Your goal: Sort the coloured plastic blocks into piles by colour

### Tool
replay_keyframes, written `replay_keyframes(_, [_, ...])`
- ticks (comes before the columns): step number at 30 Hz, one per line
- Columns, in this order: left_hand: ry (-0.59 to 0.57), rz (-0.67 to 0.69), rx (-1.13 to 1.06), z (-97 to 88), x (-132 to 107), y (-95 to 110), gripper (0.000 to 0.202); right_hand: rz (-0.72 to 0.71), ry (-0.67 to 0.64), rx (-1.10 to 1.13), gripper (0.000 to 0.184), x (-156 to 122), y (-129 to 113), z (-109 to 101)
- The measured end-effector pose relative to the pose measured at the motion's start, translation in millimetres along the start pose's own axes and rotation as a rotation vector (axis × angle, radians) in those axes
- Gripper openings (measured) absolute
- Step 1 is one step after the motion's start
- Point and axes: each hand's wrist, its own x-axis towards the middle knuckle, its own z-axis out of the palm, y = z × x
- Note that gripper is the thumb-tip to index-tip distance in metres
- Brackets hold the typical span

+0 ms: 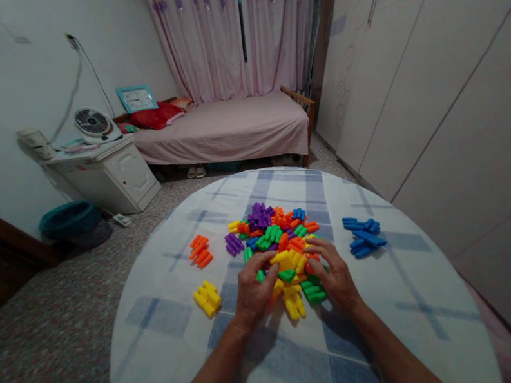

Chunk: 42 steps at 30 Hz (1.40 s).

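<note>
A heap of plastic toy building blocks in several colours lies in the middle of the round table (287,382). My left hand (253,286) is at the heap's near left side, its thumb and fingers closed at the edge of a yellow block (285,260). At the near right side, my right hand (335,275) touches the heap with its fingers curved and apart, beside orange pieces. A green block (313,291) lies between the hands, near the right one. Another yellow block (294,303) points towards me. Purple blocks (260,215) top the far side.
Separate groups stand around the heap: orange blocks (200,251) and yellow blocks (207,299) to the left, blue blocks (364,236) to the right. Beyond the table are a bed (235,126), a white cabinet (128,177) with a fan, a bin (72,222) and a wardrobe (439,89).
</note>
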Motion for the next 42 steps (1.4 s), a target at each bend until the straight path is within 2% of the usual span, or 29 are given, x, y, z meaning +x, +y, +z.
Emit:
replay_keyframes(2, [0.078, -0.089, -0.005, -18.7, 6, 5, 0.024, 0.052, 0.069, -0.040, 0.021, 1, 9, -6])
replay_keyframes(5, [0.186, -0.208, 0.013, -58.2, 11, 3, 0.032, 0.169, 0.111, -0.112, 0.023, 3, 26, -12])
replay_keyframes(7, [0.249, -0.299, 0.066, -86.0, 9, -7, 0.036, 0.231, 0.112, -0.145, 0.025, 3, 36, -14])
replay_keyframes(10, [0.304, -0.427, 0.128, -119.7, -2, -33, 0.040, 0.248, 0.119, -0.175, 0.025, 3, 44, -12])
replay_keyframes(12, [0.331, -0.501, 0.135, -132.7, -11, -51, 0.041, 0.245, 0.122, -0.173, 0.026, 4, 46, -11])
replay_keyframes(15, [0.336, -0.581, 0.163, -137.6, -21, -68, 0.043, 0.258, 0.126, -0.172, 0.026, 4, 45, -11])
replay_keyframes(18, [0.300, -0.557, 0.301, -132.3, -24, -73, 0.042, 0.267, 0.121, -0.179, 0.026, 4, 43, -11])
replay_keyframes(23, [0.186, -0.399, 0.553, -124.9, -25, -74, 0.040, 0.285, 0.132, -0.180, 0.029, 4, 42, -12])
replay_keyframes(27, [0.292, -0.249, 0.572, -121.1, -21, -66, 0.038, 0.290, 0.149, -0.173, 0.030, 6, 44, -11])
replay_keyframes(29, [0.275, -0.138, 0.541, -112.1, -17, -52, 0.033, 0.279, 0.151, -0.179, 0.030, 6, 45, -11])
replay_keyframes(32, [0.103, 0.025, 0.463, -83.1, -11, -24, 0.025, 0.269, 0.149, -0.194, 0.029, 6, 45, -11])
replay_keyframes(36, [-0.121, 0.156, 0.386, -25.2, -3, 4, 0.026, 0.265, 0.143, -0.202, 0.029, 6, 45, -11])
replay_keyframes(39, [-0.202, 0.133, 0.426, 15.2, 4, 11, 0.044, 0.267, 0.127, -0.175, 0.029, 5, 47, -11])
replay_keyframes(42, [-0.241, 0.090, 0.519, 42.1, 9, 13, 0.050, 0.274, 0.119, -0.155, 0.029, 4, 47, -12])
